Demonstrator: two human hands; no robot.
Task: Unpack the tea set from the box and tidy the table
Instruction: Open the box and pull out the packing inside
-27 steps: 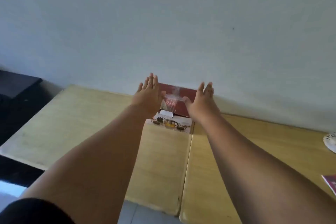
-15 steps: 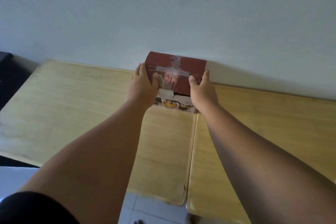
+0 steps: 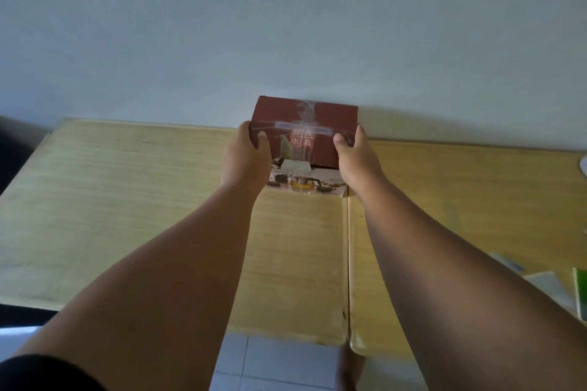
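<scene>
**Red box held at the table's far edge**

Red cardboard box [image 3: 303, 133] sits at the table's [image 3: 127, 200] far edge, against the wall. Your left hand [image 3: 244, 157] and right hand [image 3: 355, 157] clamp its sides, fingers curled around, thumbs on top. Bare tabletop lies open nearer you.

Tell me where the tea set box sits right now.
In the head view the tea set box stands at the far table edge against the wall, centred, gripped between the left hand and right hand.

Box [image 3: 303, 133] side walls behind both hands' fingers [image 3: 244, 132]; white object [image 3: 583, 166] and green item [image 3: 580, 294] cropped at right edge.
</scene>
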